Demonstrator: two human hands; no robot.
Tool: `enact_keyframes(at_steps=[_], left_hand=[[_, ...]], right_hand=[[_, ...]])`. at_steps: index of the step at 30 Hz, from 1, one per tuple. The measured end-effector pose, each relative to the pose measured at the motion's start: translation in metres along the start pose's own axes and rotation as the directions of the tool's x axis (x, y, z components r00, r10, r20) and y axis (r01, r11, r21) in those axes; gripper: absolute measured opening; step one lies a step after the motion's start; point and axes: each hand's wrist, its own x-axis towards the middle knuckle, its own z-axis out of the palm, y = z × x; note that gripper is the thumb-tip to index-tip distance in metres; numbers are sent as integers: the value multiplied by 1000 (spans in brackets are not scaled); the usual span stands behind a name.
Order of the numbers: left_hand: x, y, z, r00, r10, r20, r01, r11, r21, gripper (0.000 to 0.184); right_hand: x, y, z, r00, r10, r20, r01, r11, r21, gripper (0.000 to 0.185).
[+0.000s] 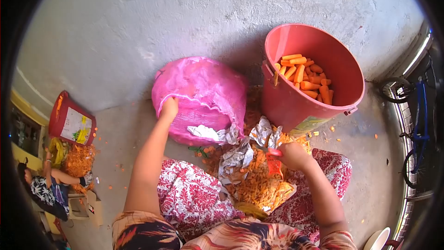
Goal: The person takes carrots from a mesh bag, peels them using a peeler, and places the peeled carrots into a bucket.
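My left hand point(169, 107) is closed on the rim of a pink mesh sack point(203, 81), which leans near the wall with its mouth turned toward me. Crumpled paper point(203, 132) lies at the sack's mouth. Over a heap of orange peelings point(263, 187) between my knees, my right hand point(294, 156) grips a red peeler point(274, 162); its far end is hard to make out. More crumpled newspaper point(236, 162) rests on the peelings. Just beyond my right hand stands a tall red bucket point(303, 106) with peeled carrots point(305, 76) inside.
Behind the sack and bucket runs a grey wall point(208, 14). On the left, another person point(51, 185) sits near a red bucket point(58, 115) and a heap of peelings point(79, 159). A blue bicycle point(420, 111) is at the right, with a white bowl point(377, 239) lower down.
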Motion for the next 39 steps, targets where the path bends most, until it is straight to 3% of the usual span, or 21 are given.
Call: enact_keyframes(at_steps=[1, 3, 4, 5, 8, 10, 13, 17, 21, 24, 25, 28, 32, 35, 38, 39], left_hand=[[-17, 10, 1, 986, -83, 146, 153, 804, -574, 35], [-54, 19, -2, 893, 14, 449, 399, 434, -808, 36], [-66, 15, 6, 802, 96, 589, 550, 265, -792, 38], [-82, 7, 11, 708, 407, 577, 567, 158, -808, 44], [-141, 31, 15, 685, 393, 613, 690, -80, -720, 43], [-167, 43, 16, 619, 519, 589, 742, -143, -655, 39], [-196, 62, 6, 665, 513, 544, 690, -142, -710, 35], [-223, 78, 13, 610, 582, 538, 744, -186, -641, 34], [-248, 89, 26, 629, 606, 486, 709, -191, -679, 33], [-258, 89, 35, 652, 586, 481, 678, -166, -716, 32], [-257, 86, 40, 638, 598, 485, 694, -174, -698, 31], [-258, 86, 43, 587, 670, 454, 696, -130, -707, 32], [-261, 91, 48, 636, 631, 444, 645, -119, -755, 37], [-256, 85, 63, 617, 670, 412, 679, -189, -710, 40], [-247, 85, 76, 696, 499, 516, 667, -184, -722, 54], [-249, 89, 72, 753, 440, 490, 600, -150, -786, 55]], right_hand=[[-3, -3, -3, 1000, 3, 25, -3, 1000, 12, 24], [-7, -7, -11, 997, 5, 76, -7, 1000, 28, 26], [-8, -9, -13, 998, 3, 68, -6, 999, 47, 26], [-11, -11, -14, 998, 5, 60, -9, 998, 70, 27], [-21, -15, -16, 1000, 22, 9, -23, 984, 175, 27], [-29, -14, -15, 999, 19, -40, -8, 967, 253, 26], [-35, -6, -3, 993, 4, -118, 41, 925, 378, 23], [-43, -8, 9, 992, 74, -106, -45, 966, 254, 23], [-40, -2, 31, 990, 104, -97, -77, 965, 250, 25], [-24, 15, 54, 988, 119, 103, -130, 986, 109, 25], [-20, 21, 67, 991, 91, 95, -104, 984, 146, 30], [-9, 18, 85, 985, 108, 131, -109, 994, 1, 35], [-9, 6, 87, 968, 231, 100, -232, 973, 1, 37], [-4, 16, 99, 982, 190, 20, -190, 982, 16, 36], [-4, 18, 97, 981, 186, 44, -188, 981, 36, 34], [-10, 10, 89, 984, 174, 38, -176, 982, 73, 35]])
